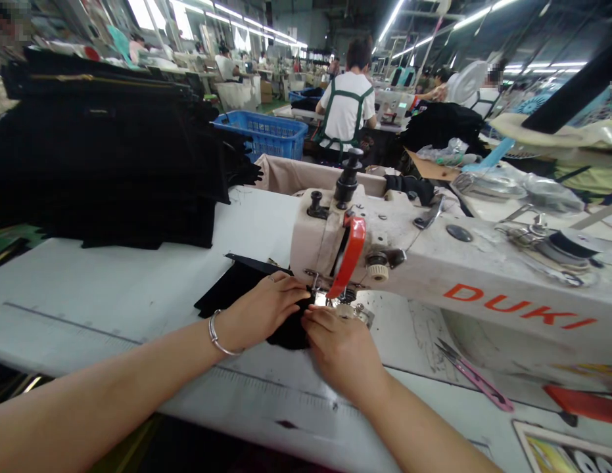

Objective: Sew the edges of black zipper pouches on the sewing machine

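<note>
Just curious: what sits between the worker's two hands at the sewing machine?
In the head view, black fabric lies between left hand and right hand, fingertips nearly meeting.

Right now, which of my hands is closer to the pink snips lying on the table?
Right. Your right hand rests on the black cloth at the needle, with the pink snips off to its right. Your left hand lies farther left, beyond the right hand.
</note>
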The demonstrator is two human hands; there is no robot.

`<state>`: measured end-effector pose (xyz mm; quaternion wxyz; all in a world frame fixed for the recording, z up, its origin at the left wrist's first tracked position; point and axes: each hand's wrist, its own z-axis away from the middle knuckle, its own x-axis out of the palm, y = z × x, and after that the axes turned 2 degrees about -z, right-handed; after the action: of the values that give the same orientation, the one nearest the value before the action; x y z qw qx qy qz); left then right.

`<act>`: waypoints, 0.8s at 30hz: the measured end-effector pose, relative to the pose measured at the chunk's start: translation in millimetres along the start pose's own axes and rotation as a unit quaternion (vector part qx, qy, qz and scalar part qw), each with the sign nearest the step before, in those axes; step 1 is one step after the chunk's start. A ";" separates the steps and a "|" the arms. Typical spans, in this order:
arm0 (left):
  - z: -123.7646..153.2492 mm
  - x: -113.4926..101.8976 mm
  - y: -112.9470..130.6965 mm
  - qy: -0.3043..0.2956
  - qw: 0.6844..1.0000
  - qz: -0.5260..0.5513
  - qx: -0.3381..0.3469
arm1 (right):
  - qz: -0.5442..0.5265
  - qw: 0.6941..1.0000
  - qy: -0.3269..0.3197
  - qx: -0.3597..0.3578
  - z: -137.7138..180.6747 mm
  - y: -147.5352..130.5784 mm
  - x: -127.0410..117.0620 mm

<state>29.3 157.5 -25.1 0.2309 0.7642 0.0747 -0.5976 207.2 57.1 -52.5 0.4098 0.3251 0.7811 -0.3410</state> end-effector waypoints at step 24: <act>46.4 10.4 14.4 0.082 0.994 0.070 0.008 | 0.021 0.996 0.026 0.079 17.3 18.0 -22.2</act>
<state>-3.0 122.6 -39.5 0.2595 0.8158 0.0349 -0.5157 238.8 48.2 -45.6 0.3693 0.3816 0.7549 -0.3849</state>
